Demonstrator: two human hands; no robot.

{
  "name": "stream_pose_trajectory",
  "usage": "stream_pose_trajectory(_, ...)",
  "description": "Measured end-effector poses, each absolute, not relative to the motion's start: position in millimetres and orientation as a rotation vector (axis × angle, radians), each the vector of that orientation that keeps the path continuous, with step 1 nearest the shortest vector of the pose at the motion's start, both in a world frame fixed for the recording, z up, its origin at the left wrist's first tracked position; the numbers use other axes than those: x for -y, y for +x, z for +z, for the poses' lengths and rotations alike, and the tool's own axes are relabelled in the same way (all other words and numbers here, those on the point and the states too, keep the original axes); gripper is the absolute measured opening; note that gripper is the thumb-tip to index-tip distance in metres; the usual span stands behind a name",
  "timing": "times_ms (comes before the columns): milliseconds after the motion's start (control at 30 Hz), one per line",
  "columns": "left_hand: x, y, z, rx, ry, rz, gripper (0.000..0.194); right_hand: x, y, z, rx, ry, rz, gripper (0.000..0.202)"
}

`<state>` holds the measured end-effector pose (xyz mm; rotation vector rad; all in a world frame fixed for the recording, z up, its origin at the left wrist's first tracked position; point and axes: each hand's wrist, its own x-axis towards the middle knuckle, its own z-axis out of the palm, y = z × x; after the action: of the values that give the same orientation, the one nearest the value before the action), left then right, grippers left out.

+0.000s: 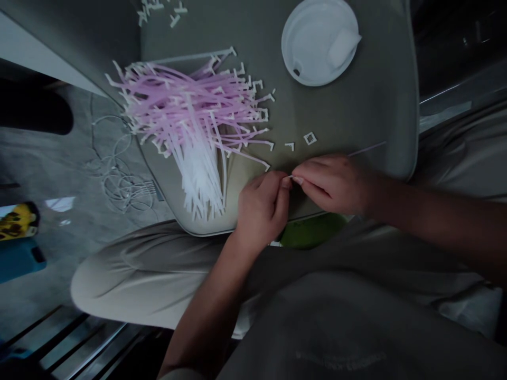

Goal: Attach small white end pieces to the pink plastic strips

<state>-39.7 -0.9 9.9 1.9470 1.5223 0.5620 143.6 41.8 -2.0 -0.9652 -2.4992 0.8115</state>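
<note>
My right hand (332, 182) is closed in a pinch around a thin pink tube (368, 148), whose far end sticks out to the right behind the knuckles. Close against it, fingertips almost touching, my left hand (264, 208) pinches a small whitish piece that its fingers mostly hide. Just beyond the hands lie a white L-shaped connector (290, 145) and a small white square frame (310, 138). To the left is a heaped pile of pink tubes (190, 105) with white angled ends. A bundle of plain white tubes (202, 179) rests against the pile's near side.
Everything lies on a grey-green seat-like surface (380, 63). A white round lid (309, 53) with a folded white piece stands at the back right. More white connectors (174, 20) are scattered at the back left. Loose cables (119, 184) coil on the floor at left.
</note>
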Motion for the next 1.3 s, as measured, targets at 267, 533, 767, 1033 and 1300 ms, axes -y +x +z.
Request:
stream_pose_trajectory(267, -0.7, -42.6, 7.9, -1.469, 1.981, 0.600, 0.026, -41.1, 143.9, -2.7, 2.509, -0.977, 0.843, 0.024)
stream_pose_trajectory(533, -1.4, -44.7, 7.1, -1.444, 2.004, 0.598, 0.026, -41.3, 144.7, -2.7, 2.514, -0.991, 0.906, 0.024)
stream_pose_trajectory(767, -3.0, -46.0, 8.2, -1.414, 2.002, 0.593, 0.027, -41.9, 144.3, -2.6, 2.530, -1.000, 0.928, 0.025)
stream_pose_trajectory(1033, -2.6, -44.6, 8.7, -1.392, 2.030, 0.601, 0.026, -42.4, 143.4, -3.6, 2.547, -1.010, 0.920, 0.023)
stream_pose_trajectory(1300, -1.2, -43.7, 7.6, -1.456, 1.929, 0.656, 0.028, -42.6, 144.6, -4.4, 2.465, -0.974, 0.890, 0.027)
